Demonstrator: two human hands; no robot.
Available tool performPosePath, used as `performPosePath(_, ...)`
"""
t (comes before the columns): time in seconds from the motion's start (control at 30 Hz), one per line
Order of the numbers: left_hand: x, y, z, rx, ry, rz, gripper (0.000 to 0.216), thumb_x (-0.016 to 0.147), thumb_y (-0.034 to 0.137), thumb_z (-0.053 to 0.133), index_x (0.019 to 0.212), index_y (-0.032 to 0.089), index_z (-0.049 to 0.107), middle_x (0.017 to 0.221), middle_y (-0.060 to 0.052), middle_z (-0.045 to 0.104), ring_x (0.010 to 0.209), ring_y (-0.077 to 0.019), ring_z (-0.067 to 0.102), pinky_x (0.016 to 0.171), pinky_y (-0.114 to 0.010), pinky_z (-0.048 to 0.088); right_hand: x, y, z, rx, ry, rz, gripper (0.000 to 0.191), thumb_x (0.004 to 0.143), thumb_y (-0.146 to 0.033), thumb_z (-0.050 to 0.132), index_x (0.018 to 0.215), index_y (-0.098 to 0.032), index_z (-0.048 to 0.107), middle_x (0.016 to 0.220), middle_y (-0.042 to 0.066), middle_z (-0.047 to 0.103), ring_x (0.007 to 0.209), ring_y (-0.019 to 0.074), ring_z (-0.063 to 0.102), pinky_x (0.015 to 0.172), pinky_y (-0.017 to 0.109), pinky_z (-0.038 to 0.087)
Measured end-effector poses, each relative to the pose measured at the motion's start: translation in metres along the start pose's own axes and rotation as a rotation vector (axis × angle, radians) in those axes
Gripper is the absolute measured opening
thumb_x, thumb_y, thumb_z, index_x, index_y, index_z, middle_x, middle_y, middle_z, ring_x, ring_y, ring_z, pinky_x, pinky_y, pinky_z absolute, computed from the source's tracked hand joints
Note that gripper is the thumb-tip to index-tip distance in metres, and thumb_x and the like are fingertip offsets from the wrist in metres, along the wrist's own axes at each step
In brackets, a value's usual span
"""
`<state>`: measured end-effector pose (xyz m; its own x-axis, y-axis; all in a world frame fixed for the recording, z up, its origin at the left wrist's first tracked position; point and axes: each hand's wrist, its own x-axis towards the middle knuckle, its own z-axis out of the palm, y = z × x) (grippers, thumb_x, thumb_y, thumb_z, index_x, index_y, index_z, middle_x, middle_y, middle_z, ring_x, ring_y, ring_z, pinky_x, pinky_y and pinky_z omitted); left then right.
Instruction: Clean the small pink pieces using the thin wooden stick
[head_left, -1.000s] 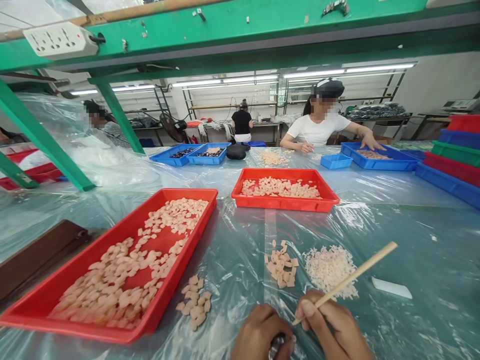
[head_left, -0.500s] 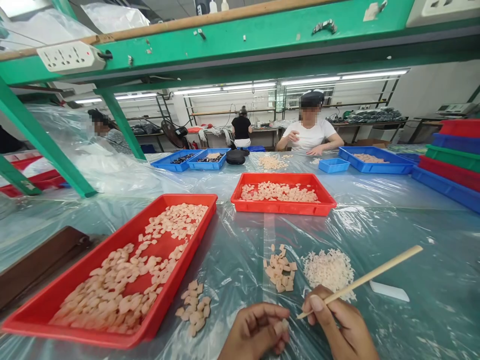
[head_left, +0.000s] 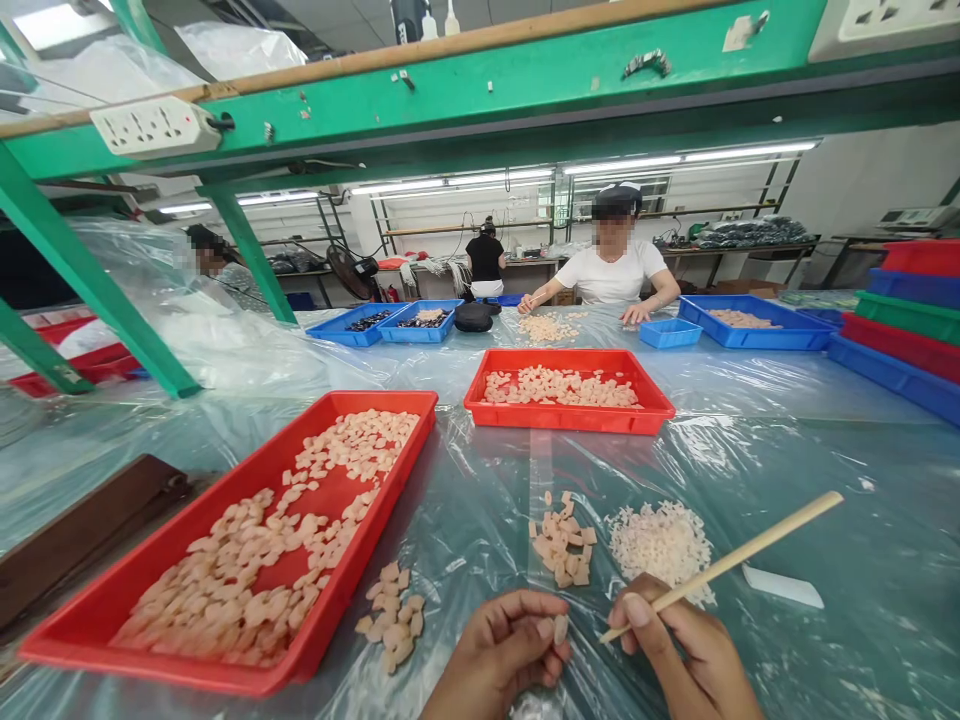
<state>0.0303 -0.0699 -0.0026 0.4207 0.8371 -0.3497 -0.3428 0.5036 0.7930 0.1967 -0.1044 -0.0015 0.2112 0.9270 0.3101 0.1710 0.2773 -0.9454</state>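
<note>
My left hand [head_left: 510, 645] is closed, with a small pale piece [head_left: 560, 628] pinched between thumb and fingers. In my right hand [head_left: 675, 640] a thin wooden stick [head_left: 750, 548] is gripped like a pen, its pointed end low and just right of the left fingers. Beyond my hands lie a heap of tan square pieces [head_left: 562, 540] and a mound of small white bits [head_left: 660, 545]. A white flat strip [head_left: 782, 586] rests right of the mound. Left of my left hand is a small cluster of tan pieces [head_left: 391, 615].
A long red tray [head_left: 300, 675] of pale pieces stands at left, and another red tray [head_left: 570, 417] lies ahead. Across the table sits a person in white [head_left: 619, 270] near blue trays. Stacked trays [head_left: 900, 345] rise at right. A green shelf beam [head_left: 465, 85] crosses overhead.
My left hand has turned slightly and drawn a little left, so the pinched piece shows more clearly. The stick stays in my right hand. The person opposite has lowered a hand to the pieces.
</note>
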Motion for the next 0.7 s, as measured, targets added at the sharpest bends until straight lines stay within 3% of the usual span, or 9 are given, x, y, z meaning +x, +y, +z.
performPosePath(0.1, 0.002, 0.008, 0.002, 0.159, 0.066, 0.124, 0.037, 0.059, 0.041, 0.082, 0.078, 0.011, 0.072, 0.062, -0.003, 0.066, 0.053, -0.0073, 0.054, 0.055, -0.017, 0.040, 0.002, 0.000, -0.001, -0.026, 0.013, -0.032, 0.039, 0.088, -0.047, 0.049, 0.062, -0.021, 0.061, 0.054, -0.003, 0.050, 0.052, 0.0144, 0.049, 0.053, 0.023, 0.036)
performPosePath(0.23, 0.006, 0.021, 0.008, 0.275, 0.053, 0.198, 0.038, 0.060, 0.042, 0.081, 0.080, 0.011, 0.070, 0.063, -0.003, 0.066, 0.056, -0.0093, 0.054, 0.057, -0.020, 0.040, 0.003, 0.001, -0.002, -0.091, 0.010, -0.044, 0.039, 0.088, -0.047, 0.047, 0.062, -0.022, 0.061, 0.053, -0.002, 0.050, 0.052, 0.0154, 0.050, 0.052, 0.022, 0.039)
performPosePath(0.33, 0.011, 0.025, 0.014, 0.293, 0.036, 0.214, 0.039, 0.057, 0.043, 0.082, 0.076, 0.012, 0.069, 0.062, -0.002, 0.065, 0.056, -0.0099, 0.053, 0.057, -0.020, 0.040, 0.009, 0.002, -0.011, -0.206, 0.034, -0.041, 0.032, 0.090, -0.045, 0.044, 0.081, -0.023, 0.066, 0.068, 0.001, 0.065, 0.061, 0.0183, 0.062, 0.057, 0.023, 0.045)
performPosePath(0.43, 0.020, 0.022, 0.015, 0.289, 0.030, 0.238, 0.038, 0.057, 0.043, 0.082, 0.073, 0.012, 0.068, 0.061, -0.002, 0.063, 0.055, -0.0097, 0.053, 0.056, -0.021, 0.039, 0.026, -0.001, -0.037, -0.531, 0.048, -0.071, 0.035, 0.091, -0.040, 0.037, 0.106, -0.024, 0.063, 0.108, 0.008, 0.070, 0.093, 0.0258, 0.067, 0.066, 0.028, 0.049)
performPosePath(0.47, 0.023, 0.019, 0.014, 0.283, 0.020, 0.253, 0.037, 0.057, 0.043, 0.082, 0.073, 0.012, 0.068, 0.061, -0.002, 0.063, 0.055, -0.0098, 0.053, 0.056, -0.021, 0.039, 0.034, -0.003, -0.049, -0.697, 0.033, -0.061, 0.037, 0.090, -0.038, 0.033, 0.107, -0.024, 0.063, 0.103, 0.009, 0.072, 0.091, 0.0294, 0.068, 0.068, 0.033, 0.048)
performPosePath(0.53, 0.030, 0.014, 0.011, 0.269, -0.003, 0.285, 0.037, 0.058, 0.043, 0.081, 0.075, 0.013, 0.068, 0.062, -0.002, 0.064, 0.055, -0.0103, 0.053, 0.055, -0.021, 0.039, 0.050, -0.006, -0.077, -1.043, 0.060, 0.160, 0.041, 0.088, -0.036, 0.027, 0.107, -0.024, 0.062, 0.080, 0.011, 0.075, 0.072, 0.0362, 0.070, 0.055, 0.038, 0.044)
performPosePath(0.6, 0.035, 0.009, 0.008, 0.263, -0.003, 0.314, 0.038, 0.058, 0.044, 0.081, 0.076, 0.013, 0.068, 0.062, -0.003, 0.064, 0.056, -0.0110, 0.053, 0.055, -0.021, 0.039, 0.060, -0.006, -0.103, -1.105, 0.084, 0.219, 0.038, 0.086, -0.035, 0.031, 0.095, -0.022, 0.066, 0.065, 0.014, 0.073, 0.058, 0.0404, 0.067, 0.047, 0.038, 0.038)
performPosePath(0.7, 0.038, 0.007, 0.006, 0.258, 0.033, 0.346, 0.037, 0.060, 0.045, 0.079, 0.077, 0.014, 0.068, 0.061, -0.002, 0.064, 0.057, -0.0115, 0.054, 0.056, -0.021, 0.039, 0.065, 0.005, -0.133, -1.061, 0.074, 0.202, 0.017, 0.072, -0.032, 0.053, 0.058, -0.026, 0.059, 0.061, 0.007, 0.071, 0.051, 0.0308, 0.064, 0.043, 0.030, 0.036)
